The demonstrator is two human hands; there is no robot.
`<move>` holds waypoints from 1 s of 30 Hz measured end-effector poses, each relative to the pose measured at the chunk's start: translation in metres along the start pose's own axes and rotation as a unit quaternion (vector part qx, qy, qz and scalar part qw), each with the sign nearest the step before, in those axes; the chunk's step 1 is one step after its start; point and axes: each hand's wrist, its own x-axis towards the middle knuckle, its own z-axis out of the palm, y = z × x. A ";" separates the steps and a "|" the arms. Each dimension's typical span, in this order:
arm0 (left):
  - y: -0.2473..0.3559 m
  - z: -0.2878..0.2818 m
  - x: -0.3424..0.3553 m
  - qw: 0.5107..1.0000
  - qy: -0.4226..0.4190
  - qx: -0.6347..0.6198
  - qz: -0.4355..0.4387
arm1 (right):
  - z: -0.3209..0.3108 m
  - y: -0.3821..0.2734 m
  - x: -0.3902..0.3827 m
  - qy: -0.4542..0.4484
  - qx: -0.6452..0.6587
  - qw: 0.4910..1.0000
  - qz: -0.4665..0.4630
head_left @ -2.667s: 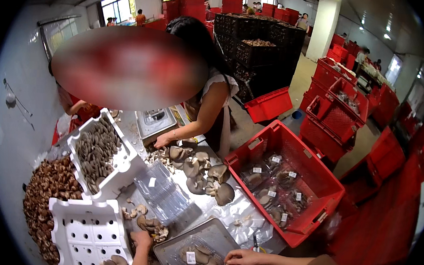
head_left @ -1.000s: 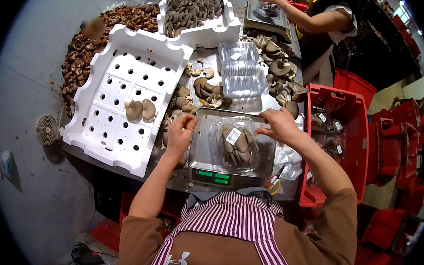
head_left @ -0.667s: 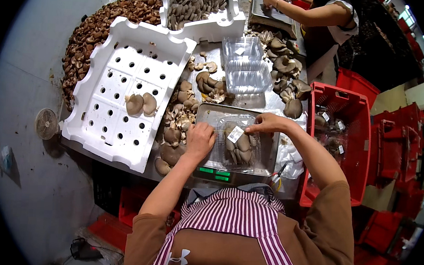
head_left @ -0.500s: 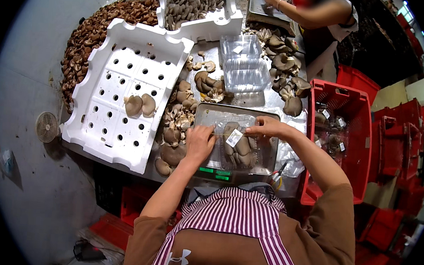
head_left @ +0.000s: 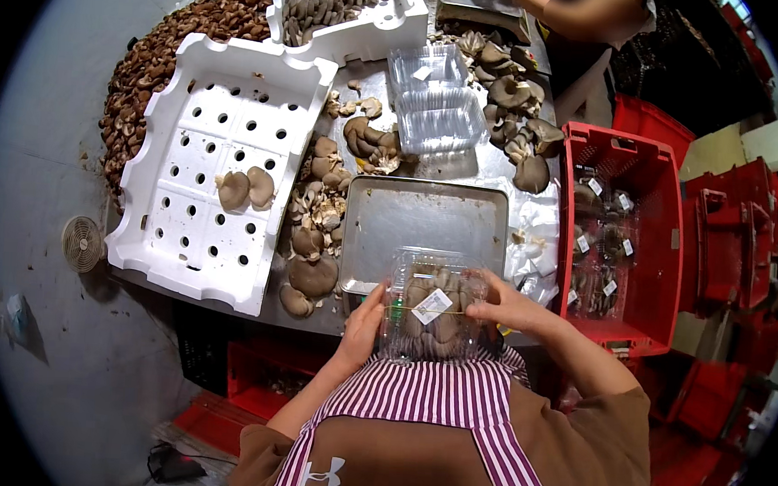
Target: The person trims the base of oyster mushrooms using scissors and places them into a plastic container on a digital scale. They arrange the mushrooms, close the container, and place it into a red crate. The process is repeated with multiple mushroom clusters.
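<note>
Close in front of my striped apron, a clear plastic clamshell box (head_left: 437, 338) of oyster mushrooms is held between my two hands. It has a white label, and a thin yellowish rubber band runs across the lid. My left hand (head_left: 363, 328) presses along the left side of the box. On the right side, the fingers and thumb of my right hand (head_left: 511, 310) grip the box near the band. Just beyond is the bare metal pan (head_left: 425, 236) of a scale, whose green display is mostly hidden behind the box.
Left stands a white foam crate (head_left: 212, 156) with two mushrooms (head_left: 246, 189). Loose oyster mushrooms (head_left: 314, 276) lie beside the pan. Empty clear boxes (head_left: 441, 120) are stacked beyond it. A red crate (head_left: 662, 291) on the right holds several packed boxes. A co-worker's arm (head_left: 581, 19) shows at the far right.
The mushroom box has come off the scale pan toward my body, and the pan is now bare. Both hands moved with it, the left now at the box's side. The view has shifted slightly.
</note>
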 end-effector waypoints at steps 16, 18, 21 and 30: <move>-0.014 0.011 0.039 0.935 -0.056 -0.343 -0.075 | 0.026 0.002 0.002 0.119 0.133 0.975 -0.130; -0.007 0.002 0.053 0.912 -0.064 -0.389 -0.111 | 0.029 -0.004 0.010 0.149 0.139 0.943 -0.263; 0.000 -0.003 0.070 0.874 -0.053 -0.463 -0.139 | 0.033 -0.016 0.009 0.197 0.088 0.928 -0.304; 0.025 0.014 0.120 0.924 -0.054 -0.374 -0.054 | 0.034 -0.031 0.050 0.227 0.014 0.928 -0.296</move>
